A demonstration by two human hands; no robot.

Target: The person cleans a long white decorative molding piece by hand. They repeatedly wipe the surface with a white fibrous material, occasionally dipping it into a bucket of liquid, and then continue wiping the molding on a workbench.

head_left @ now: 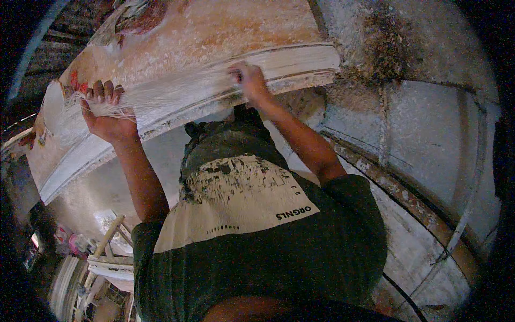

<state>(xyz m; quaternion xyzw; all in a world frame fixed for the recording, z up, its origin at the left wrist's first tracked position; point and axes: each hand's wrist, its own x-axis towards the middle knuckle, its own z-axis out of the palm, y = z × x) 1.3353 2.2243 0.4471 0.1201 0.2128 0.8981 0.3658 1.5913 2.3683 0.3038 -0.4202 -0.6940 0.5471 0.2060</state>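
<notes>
My left hand (110, 121) is closed around a loose bundle of fine white fibre strands (129, 102), palm turned up and fingers curled over. The strands fan out to the right across a long curved workbench or panel edge (300, 61) coated in white. Farther right along this edge is my right hand (251, 83), its fingers curled in and smeared by motion. The strands stretch toward it, but what its fingers hold is hidden by the blur. Behind both hands spreads a stained orange-brown surface (214, 32) dusted with white.
At upper right a dark, crusted patch (383, 45) marks the pale surface. A grey-white panel (418, 123) and a curved brown rail (407, 188) lie to my right. On the lower left stands a pale wooden frame (110, 236), with pink items (78, 244) beside it.
</notes>
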